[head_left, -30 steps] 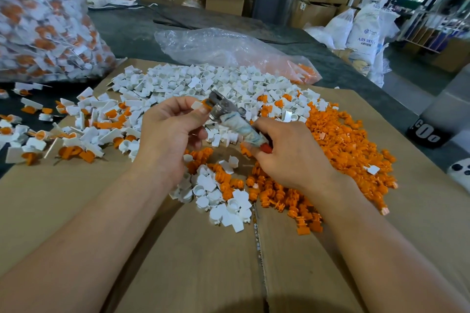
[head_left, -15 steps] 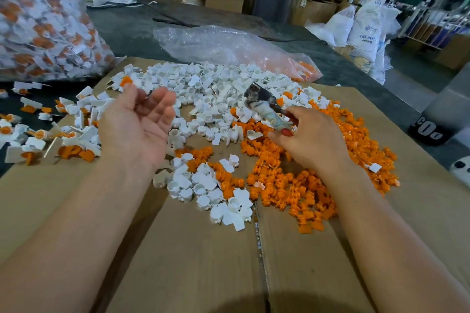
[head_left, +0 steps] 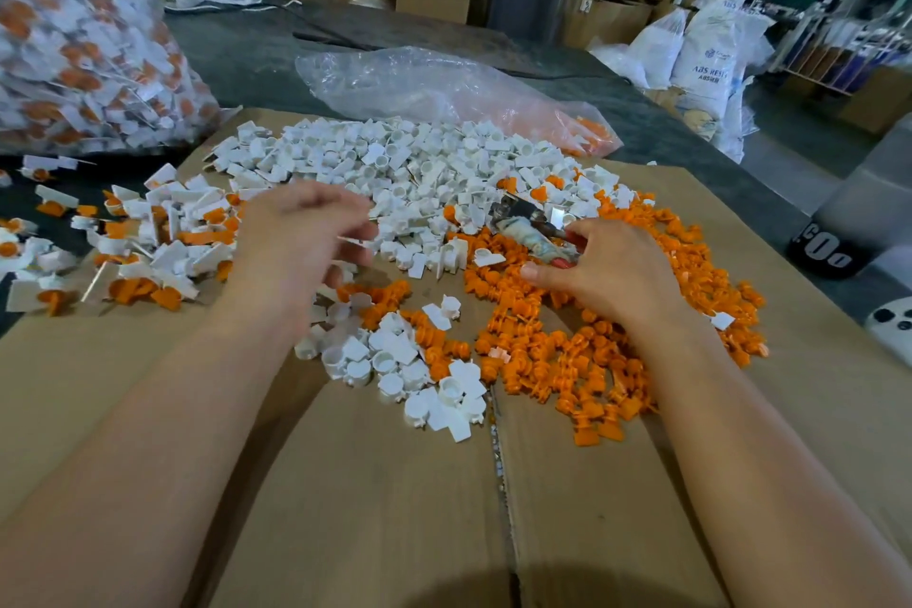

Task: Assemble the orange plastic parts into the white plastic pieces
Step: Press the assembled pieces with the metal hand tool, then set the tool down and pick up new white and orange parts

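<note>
1. Head view: white sack (head_left: 703, 64) reads "ABS".
2. Right hand (head_left: 612, 277) grips a wrapped tool (head_left: 525, 227) over orange parts (head_left: 592, 355).
3. Left hand (head_left: 296, 242), blurred, is beside white pieces (head_left: 395, 168); I cannot tell its finger state.
4. Bare cardboard (head_left: 345, 484) lies nearest.

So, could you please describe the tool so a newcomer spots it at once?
On the cardboard sheet, find the orange pile at right. At its far edge the right hand grips the tool: the only metal piece, its handle wrapped.
</note>
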